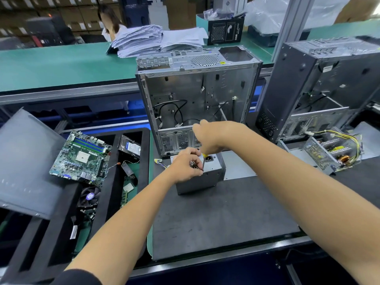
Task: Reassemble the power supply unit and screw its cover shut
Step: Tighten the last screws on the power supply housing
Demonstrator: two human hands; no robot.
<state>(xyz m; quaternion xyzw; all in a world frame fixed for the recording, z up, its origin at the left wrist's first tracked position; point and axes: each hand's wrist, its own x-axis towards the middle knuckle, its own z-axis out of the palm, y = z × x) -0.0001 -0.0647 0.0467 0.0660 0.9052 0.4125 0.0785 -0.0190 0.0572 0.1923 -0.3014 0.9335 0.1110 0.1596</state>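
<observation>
Gripping a screwdriver (pixel 203 162), right hand (pixel 207 138) works on one PSU (pixel 202 175) sitting on the mat (pixel 216 219). Left hand (pixel 186 166) curls around its top edge. Two open cases (pixel 195 95) behind, plus one motherboard (pixel 81 157).

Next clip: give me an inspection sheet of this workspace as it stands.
Surface: dark mat on the bench.
Job's things: grey power supply unit upright on the mat; screwdriver at its top face.
Clutter: motherboard, hard drive, cooler fan in the left tray; opened second supply at right.
Hands: left hand grips the unit's top; right hand holds the screwdriver.
Cables: black leads inside the empty case.
Surroundings: paper stacks; another person behind.
</observation>
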